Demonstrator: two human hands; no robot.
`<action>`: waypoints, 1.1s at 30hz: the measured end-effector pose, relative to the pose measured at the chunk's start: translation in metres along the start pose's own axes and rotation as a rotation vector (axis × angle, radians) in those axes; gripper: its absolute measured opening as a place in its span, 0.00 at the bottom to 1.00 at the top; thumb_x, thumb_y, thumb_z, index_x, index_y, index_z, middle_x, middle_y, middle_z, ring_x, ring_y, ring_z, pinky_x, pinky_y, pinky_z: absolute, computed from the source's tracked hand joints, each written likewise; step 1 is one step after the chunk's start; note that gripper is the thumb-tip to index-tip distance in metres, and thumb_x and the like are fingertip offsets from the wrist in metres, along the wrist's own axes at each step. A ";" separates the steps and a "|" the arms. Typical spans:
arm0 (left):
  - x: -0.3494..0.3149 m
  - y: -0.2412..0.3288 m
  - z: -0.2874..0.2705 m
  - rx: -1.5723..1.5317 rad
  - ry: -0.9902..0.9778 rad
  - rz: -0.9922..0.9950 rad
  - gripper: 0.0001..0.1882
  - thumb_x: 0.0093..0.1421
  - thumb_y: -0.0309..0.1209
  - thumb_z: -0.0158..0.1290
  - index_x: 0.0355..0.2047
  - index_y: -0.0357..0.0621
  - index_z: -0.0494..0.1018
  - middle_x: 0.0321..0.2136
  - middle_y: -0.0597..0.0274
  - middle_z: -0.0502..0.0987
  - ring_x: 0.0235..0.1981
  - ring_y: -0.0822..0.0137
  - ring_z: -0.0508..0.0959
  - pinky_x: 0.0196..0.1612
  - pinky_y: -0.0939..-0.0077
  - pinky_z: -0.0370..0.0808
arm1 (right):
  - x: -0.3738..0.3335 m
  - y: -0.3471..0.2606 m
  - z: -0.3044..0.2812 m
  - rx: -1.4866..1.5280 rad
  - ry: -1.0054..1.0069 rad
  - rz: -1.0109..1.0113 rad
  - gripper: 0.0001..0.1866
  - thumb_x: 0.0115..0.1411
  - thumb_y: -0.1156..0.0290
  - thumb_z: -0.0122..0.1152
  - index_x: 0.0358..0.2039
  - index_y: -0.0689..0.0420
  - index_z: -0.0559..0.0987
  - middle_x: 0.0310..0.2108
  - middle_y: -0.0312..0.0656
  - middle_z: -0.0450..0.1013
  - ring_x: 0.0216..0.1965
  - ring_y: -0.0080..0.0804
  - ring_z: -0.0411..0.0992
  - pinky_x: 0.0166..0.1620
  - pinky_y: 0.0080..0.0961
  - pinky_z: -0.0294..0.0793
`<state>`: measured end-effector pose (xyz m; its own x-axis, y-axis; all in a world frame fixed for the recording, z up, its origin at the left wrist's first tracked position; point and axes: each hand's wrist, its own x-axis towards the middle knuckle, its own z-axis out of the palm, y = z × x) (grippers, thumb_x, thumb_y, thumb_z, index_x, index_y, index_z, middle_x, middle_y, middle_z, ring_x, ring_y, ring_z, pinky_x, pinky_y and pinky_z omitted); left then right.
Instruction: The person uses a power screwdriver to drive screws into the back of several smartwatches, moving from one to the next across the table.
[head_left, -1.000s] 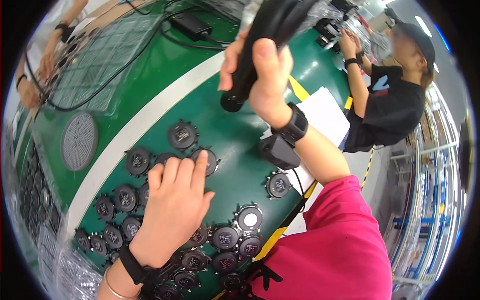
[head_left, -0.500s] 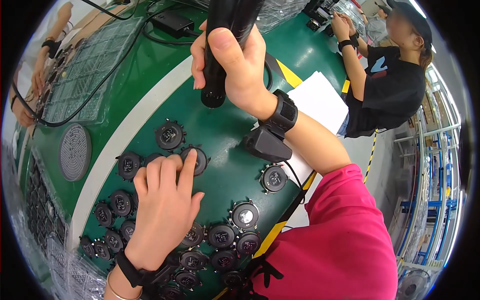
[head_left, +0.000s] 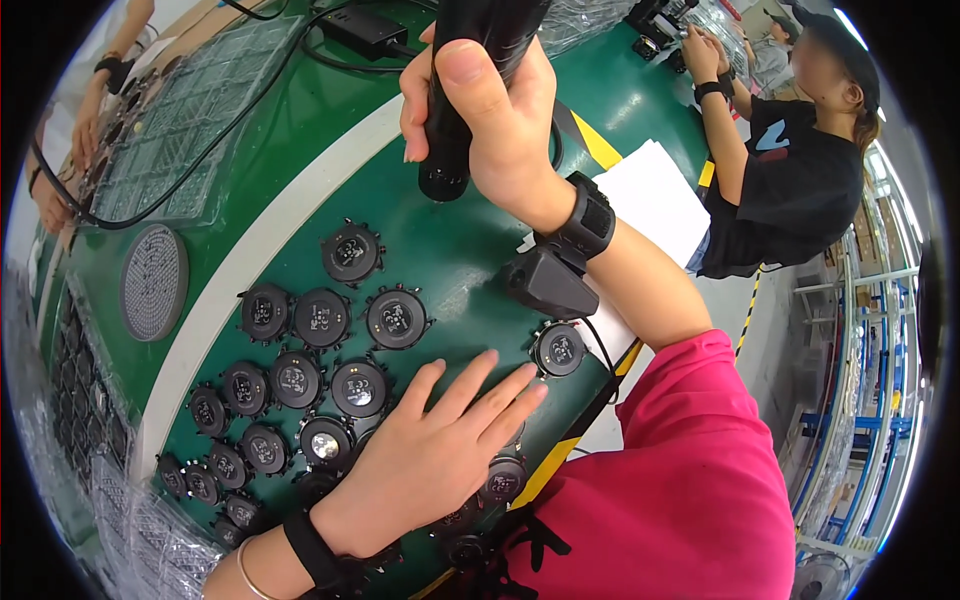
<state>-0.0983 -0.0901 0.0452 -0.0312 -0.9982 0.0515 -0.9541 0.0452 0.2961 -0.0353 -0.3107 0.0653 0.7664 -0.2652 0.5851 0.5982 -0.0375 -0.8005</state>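
Black round smartwatch cases (head_left: 397,317) without straps lie back side up in loose rows on the green table (head_left: 470,245). My left hand (head_left: 430,465) is flat above the near part of these rows, fingers spread and pointing right, holding nothing; it hides several of the cases. Just beyond its fingertips lies a single watch case (head_left: 558,350), apart from the rest. Up at the top, my right hand (head_left: 505,125) is wrapped round a thick black cylindrical tool (head_left: 445,175), its thumb along the side. The tool's upper end runs out of the picture, and its exact kind cannot be made out.
White paper sheets (head_left: 655,200) lie beside my right forearm, where a black wrist device (head_left: 552,283) trails a cable. Leftward are a grey perforated disc (head_left: 155,283), clear plastic trays (head_left: 195,130) and a black adapter (head_left: 365,32). One co-worker (head_left: 800,190) stands right; another's arms reach in at left.
My left hand has moved right and nearer to me, from the far watch cases, its fingers spreading. The right hand still grips the black tool. The whole view has shifted slightly.
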 end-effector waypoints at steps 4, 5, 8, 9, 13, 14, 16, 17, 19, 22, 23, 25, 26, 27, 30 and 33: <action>0.004 0.004 0.002 -0.019 0.061 -0.015 0.35 0.53 0.35 0.58 0.64 0.51 0.65 0.67 0.68 0.61 0.62 0.59 0.62 0.59 0.54 0.61 | -0.002 -0.002 0.005 0.007 0.017 0.024 0.10 0.63 0.70 0.60 0.31 0.63 0.73 0.19 0.37 0.72 0.18 0.22 0.70 0.22 0.18 0.68; 0.006 0.004 0.003 -0.029 0.097 -0.013 0.36 0.54 0.36 0.58 0.64 0.51 0.65 0.67 0.68 0.61 0.62 0.59 0.62 0.59 0.54 0.61 | -0.003 -0.001 0.006 0.006 0.021 0.029 0.10 0.63 0.70 0.60 0.31 0.63 0.72 0.19 0.38 0.72 0.18 0.22 0.70 0.22 0.19 0.68; 0.009 0.001 0.005 -0.089 0.086 -0.022 0.35 0.54 0.37 0.59 0.64 0.50 0.65 0.66 0.67 0.61 0.61 0.59 0.63 0.59 0.52 0.61 | -0.002 -0.004 0.007 0.009 0.013 0.017 0.10 0.63 0.69 0.60 0.32 0.63 0.72 0.20 0.38 0.72 0.18 0.23 0.70 0.22 0.19 0.68; 0.010 0.000 0.006 -0.118 0.079 -0.028 0.35 0.54 0.37 0.59 0.63 0.49 0.66 0.65 0.67 0.62 0.61 0.59 0.63 0.60 0.52 0.61 | -0.002 -0.006 0.007 0.015 0.004 -0.001 0.11 0.63 0.69 0.61 0.33 0.64 0.72 0.20 0.39 0.72 0.18 0.23 0.70 0.22 0.19 0.68; 0.003 0.002 0.002 0.048 0.132 -0.088 0.27 0.57 0.34 0.54 0.57 0.40 0.71 0.60 0.60 0.68 0.55 0.60 0.69 0.56 0.61 0.68 | -0.004 -0.003 0.014 0.091 0.036 -0.028 0.14 0.62 0.67 0.62 0.38 0.64 0.70 0.22 0.42 0.72 0.19 0.26 0.71 0.23 0.20 0.69; 0.001 0.001 0.000 0.048 0.134 -0.095 0.27 0.57 0.34 0.54 0.57 0.40 0.71 0.60 0.60 0.68 0.55 0.60 0.69 0.56 0.61 0.68 | -0.004 -0.001 0.015 0.124 0.059 -0.033 0.16 0.62 0.66 0.63 0.40 0.64 0.69 0.23 0.43 0.72 0.19 0.27 0.71 0.23 0.20 0.70; -0.002 -0.002 -0.003 0.110 0.159 -0.167 0.25 0.57 0.31 0.53 0.55 0.36 0.72 0.58 0.56 0.69 0.53 0.59 0.70 0.54 0.64 0.69 | -0.007 0.002 0.008 0.092 0.017 -0.024 0.19 0.62 0.64 0.63 0.43 0.63 0.67 0.24 0.44 0.73 0.19 0.28 0.71 0.23 0.21 0.70; -0.004 -0.004 -0.004 0.142 0.170 -0.203 0.24 0.57 0.29 0.53 0.54 0.34 0.73 0.57 0.54 0.69 0.51 0.58 0.70 0.53 0.66 0.69 | -0.008 0.003 0.001 0.054 -0.020 -0.017 0.22 0.61 0.62 0.64 0.46 0.62 0.66 0.26 0.45 0.73 0.20 0.29 0.71 0.24 0.21 0.70; -0.006 -0.010 -0.002 0.167 0.171 -0.247 0.26 0.55 0.29 0.54 0.55 0.33 0.71 0.58 0.52 0.68 0.52 0.56 0.69 0.54 0.64 0.69 | -0.006 0.008 -0.004 0.030 -0.063 -0.006 0.25 0.61 0.60 0.64 0.49 0.61 0.64 0.27 0.46 0.73 0.20 0.30 0.72 0.24 0.21 0.70; -0.008 -0.016 0.001 0.214 0.179 -0.314 0.30 0.52 0.27 0.57 0.57 0.32 0.68 0.60 0.46 0.64 0.54 0.51 0.67 0.56 0.61 0.67 | 0.000 0.014 -0.008 -0.120 -0.135 -0.169 0.31 0.64 0.43 0.54 0.45 0.62 0.64 0.22 0.46 0.70 0.16 0.32 0.71 0.22 0.27 0.74; -0.008 -0.017 0.001 0.244 0.189 -0.313 0.28 0.53 0.27 0.55 0.56 0.31 0.69 0.59 0.47 0.66 0.53 0.53 0.68 0.55 0.64 0.69 | -0.001 0.013 -0.008 -0.117 -0.139 -0.168 0.31 0.64 0.43 0.54 0.45 0.62 0.64 0.22 0.46 0.70 0.16 0.32 0.71 0.22 0.27 0.74; -0.008 -0.020 0.001 0.305 0.209 -0.313 0.25 0.54 0.26 0.52 0.53 0.31 0.72 0.57 0.50 0.70 0.51 0.57 0.71 0.51 0.70 0.71 | -0.007 0.006 -0.004 -0.050 -0.120 -0.087 0.36 0.61 0.37 0.54 0.47 0.60 0.63 0.23 0.45 0.69 0.17 0.32 0.71 0.23 0.28 0.74; -0.008 -0.021 0.001 0.305 0.210 -0.320 0.25 0.54 0.26 0.52 0.53 0.31 0.72 0.57 0.50 0.70 0.51 0.57 0.71 0.51 0.70 0.71 | -0.010 0.003 -0.002 -0.015 -0.111 -0.046 0.38 0.60 0.34 0.54 0.49 0.59 0.62 0.23 0.45 0.69 0.18 0.32 0.72 0.23 0.28 0.75; -0.008 -0.023 0.001 0.278 0.227 -0.327 0.25 0.54 0.26 0.52 0.54 0.31 0.72 0.56 0.49 0.70 0.51 0.57 0.71 0.51 0.70 0.71 | -0.012 -0.002 0.001 -0.011 -0.116 -0.045 0.38 0.60 0.34 0.54 0.49 0.59 0.62 0.23 0.45 0.69 0.18 0.32 0.72 0.23 0.28 0.75; -0.008 -0.023 0.001 0.219 0.260 -0.341 0.26 0.54 0.26 0.52 0.54 0.30 0.72 0.56 0.49 0.70 0.52 0.56 0.71 0.52 0.69 0.70 | -0.016 -0.021 0.008 0.135 -0.214 0.145 0.46 0.54 0.26 0.53 0.51 0.58 0.60 0.24 0.43 0.68 0.18 0.32 0.71 0.24 0.29 0.75; -0.008 -0.021 0.000 0.235 0.252 -0.370 0.26 0.54 0.26 0.51 0.54 0.30 0.71 0.56 0.48 0.71 0.52 0.56 0.71 0.52 0.69 0.70 | -0.022 -0.012 0.021 0.290 -0.205 0.038 0.33 0.58 0.46 0.61 0.48 0.62 0.64 0.22 0.44 0.70 0.16 0.28 0.70 0.21 0.23 0.71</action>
<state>-0.0782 -0.0831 0.0384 0.3670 -0.9036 0.2210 -0.9298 -0.3490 0.1171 -0.0547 -0.2843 0.0648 0.8029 -0.0617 0.5930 0.5874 0.2519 -0.7691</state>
